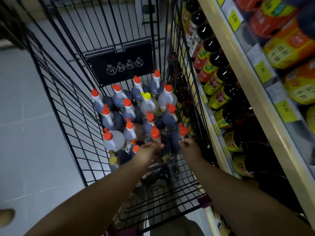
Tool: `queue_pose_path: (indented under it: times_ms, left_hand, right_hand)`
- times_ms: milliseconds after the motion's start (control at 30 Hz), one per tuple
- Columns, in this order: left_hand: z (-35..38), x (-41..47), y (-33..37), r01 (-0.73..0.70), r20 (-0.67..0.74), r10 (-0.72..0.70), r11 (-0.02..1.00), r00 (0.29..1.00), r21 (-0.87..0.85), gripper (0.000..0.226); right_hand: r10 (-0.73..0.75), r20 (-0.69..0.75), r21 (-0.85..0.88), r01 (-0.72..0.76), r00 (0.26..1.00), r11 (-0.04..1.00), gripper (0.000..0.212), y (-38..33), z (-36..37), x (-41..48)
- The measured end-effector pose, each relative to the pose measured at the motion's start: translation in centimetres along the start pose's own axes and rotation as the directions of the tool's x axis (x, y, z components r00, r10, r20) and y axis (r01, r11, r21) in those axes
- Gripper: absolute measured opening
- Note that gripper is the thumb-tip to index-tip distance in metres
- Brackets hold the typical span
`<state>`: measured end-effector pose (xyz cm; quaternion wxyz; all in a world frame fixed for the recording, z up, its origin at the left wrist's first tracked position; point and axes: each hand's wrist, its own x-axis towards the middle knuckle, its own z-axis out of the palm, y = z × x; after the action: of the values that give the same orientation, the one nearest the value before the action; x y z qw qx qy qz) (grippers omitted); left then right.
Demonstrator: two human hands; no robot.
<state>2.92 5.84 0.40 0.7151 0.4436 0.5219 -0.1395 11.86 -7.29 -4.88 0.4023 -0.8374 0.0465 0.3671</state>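
Left hand [150, 150] grips left bottle [155, 134] at neck, right hand [190, 147] grips right bottle [182, 132] likewise; risk: neck grip slips, bottle drops onto neighbours [131, 132] in cart [68, 99].

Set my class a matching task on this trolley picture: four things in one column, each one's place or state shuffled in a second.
1. left hand
2. right hand
3. yellow-capped bottle
4. black panel

a. at the trolley's far end
b. grips the corner bottle, rightmost in the near row
c. stands among orange-capped bottles
d. grips the dark bottle left of the corner bottle

Pairs: 1-d, 2-b, 3-c, 4-a
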Motion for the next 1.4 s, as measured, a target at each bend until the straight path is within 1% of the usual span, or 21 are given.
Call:
queue_pose_path:
  times_ms: [100, 200, 300, 400, 467, 533, 633, 733, 833, 900, 967, 1067, 1133, 1200, 1333, 1400]
  left_hand:
    - [-0.9, -1.5, 1.2, -0.080, 0.075, 0.076, 0.996, 0.994, 0.050, 0.030]
    - [-1.6, -2.9, 2.3, -0.173, 0.127, 0.156, 0.976, 0.979, 0.131, 0.031]
    - [-2.3, -4.7, 3.9, -0.285, 0.198, 0.244, 0.934, 0.949, 0.215, 0.028]
    - [-2.8, -7.3, 5.5, -0.424, 0.292, 0.340, 0.851, 0.894, 0.309, 0.030]
    - [-3.2, -9.5, 6.4, -0.516, 0.364, 0.392, 0.777, 0.845, 0.360, 0.033]
    - [-3.4, -11.6, 7.0, -0.592, 0.436, 0.424, 0.702, 0.794, 0.396, 0.035]
    - [-3.4, -14.2, 7.6, -0.684, 0.529, 0.453, 0.601, 0.718, 0.413, 0.038]
    - [-2.4, -17.1, 7.4, -0.733, 0.615, 0.429, 0.539, 0.662, 0.414, 0.039]
    - [-0.8, -19.8, 6.3, -0.734, 0.656, 0.384, 0.544, 0.649, 0.407, 0.044]
    - [0.5, -21.3, 5.0, -0.758, 0.708, 0.349, 0.511, 0.614, 0.405, 0.051]
    - [1.8, -23.1, 3.4, -0.795, 0.758, 0.329, 0.465, 0.564, 0.390, 0.047]
    - [3.6, -25.6, 0.2, -0.814, 0.807, 0.288, 0.457, 0.516, 0.358, 0.040]
    - [4.8, -27.1, -2.1, -0.824, 0.833, 0.247, 0.438, 0.496, 0.361, 0.039]
    - [6.0, -28.6, -4.6, -0.820, 0.847, 0.200, 0.433, 0.493, 0.375, 0.039]
    - [7.8, -32.2, -10.5, -0.837, 0.872, 0.147, 0.390, 0.467, 0.383, 0.040]
    - [8.5, -33.9, -13.7, -0.838, 0.874, 0.134, 0.383, 0.467, 0.389, 0.040]
  right_hand:
    - [0.002, -0.046, 0.060, 0.001, 0.999, 0.998, 0.023, -0.2, -0.1, -1.6]
    - [0.020, -0.102, 0.183, -0.001, 0.995, 0.983, 0.028, -0.9, -0.7, -4.1]
    - [0.013, -0.153, 0.305, 0.034, 0.988, 0.952, 0.031, -2.1, -1.0, -7.6]
    - [0.036, -0.224, 0.462, 0.074, 0.974, 0.884, 0.022, -3.5, -0.9, -11.6]
    - [0.024, -0.301, 0.498, 0.136, 0.953, 0.856, 0.026, -4.0, -0.8, -14.2]
    - [0.008, -0.376, 0.518, 0.204, 0.926, 0.831, 0.019, -4.6, -0.7, -17.1]
    - [0.044, -0.491, 0.563, 0.278, 0.870, 0.778, 0.016, -5.2, -0.5, -21.8]
    - [0.046, -0.569, 0.564, 0.349, 0.821, 0.748, 0.018, -4.8, -0.6, -26.1]
    - [0.072, -0.642, 0.545, 0.389, 0.763, 0.743, 0.022, -3.6, -1.0, -30.2]
    - [0.099, -0.688, 0.542, 0.418, 0.719, 0.730, 0.026, -2.4, -1.3, -32.6]
    - [0.148, -0.721, 0.555, 0.435, 0.677, 0.709, 0.028, -0.9, -1.5, -34.9]
    - [0.228, -0.746, 0.582, 0.446, 0.626, 0.680, 0.027, 1.8, -1.8, -38.3]
    - [0.283, -0.759, 0.603, 0.468, 0.587, 0.647, 0.025, 3.8, -1.9, -40.6]
    - [0.315, -0.773, 0.604, 0.489, 0.550, 0.629, 0.024, 6.0, -2.1, -43.0]
    - [0.350, -0.801, 0.582, 0.493, 0.486, 0.646, 0.025, 11.1, -2.3, -48.2]
    - [0.356, -0.811, 0.571, 0.494, 0.465, 0.655, 0.027, 13.9, -2.5, -50.9]
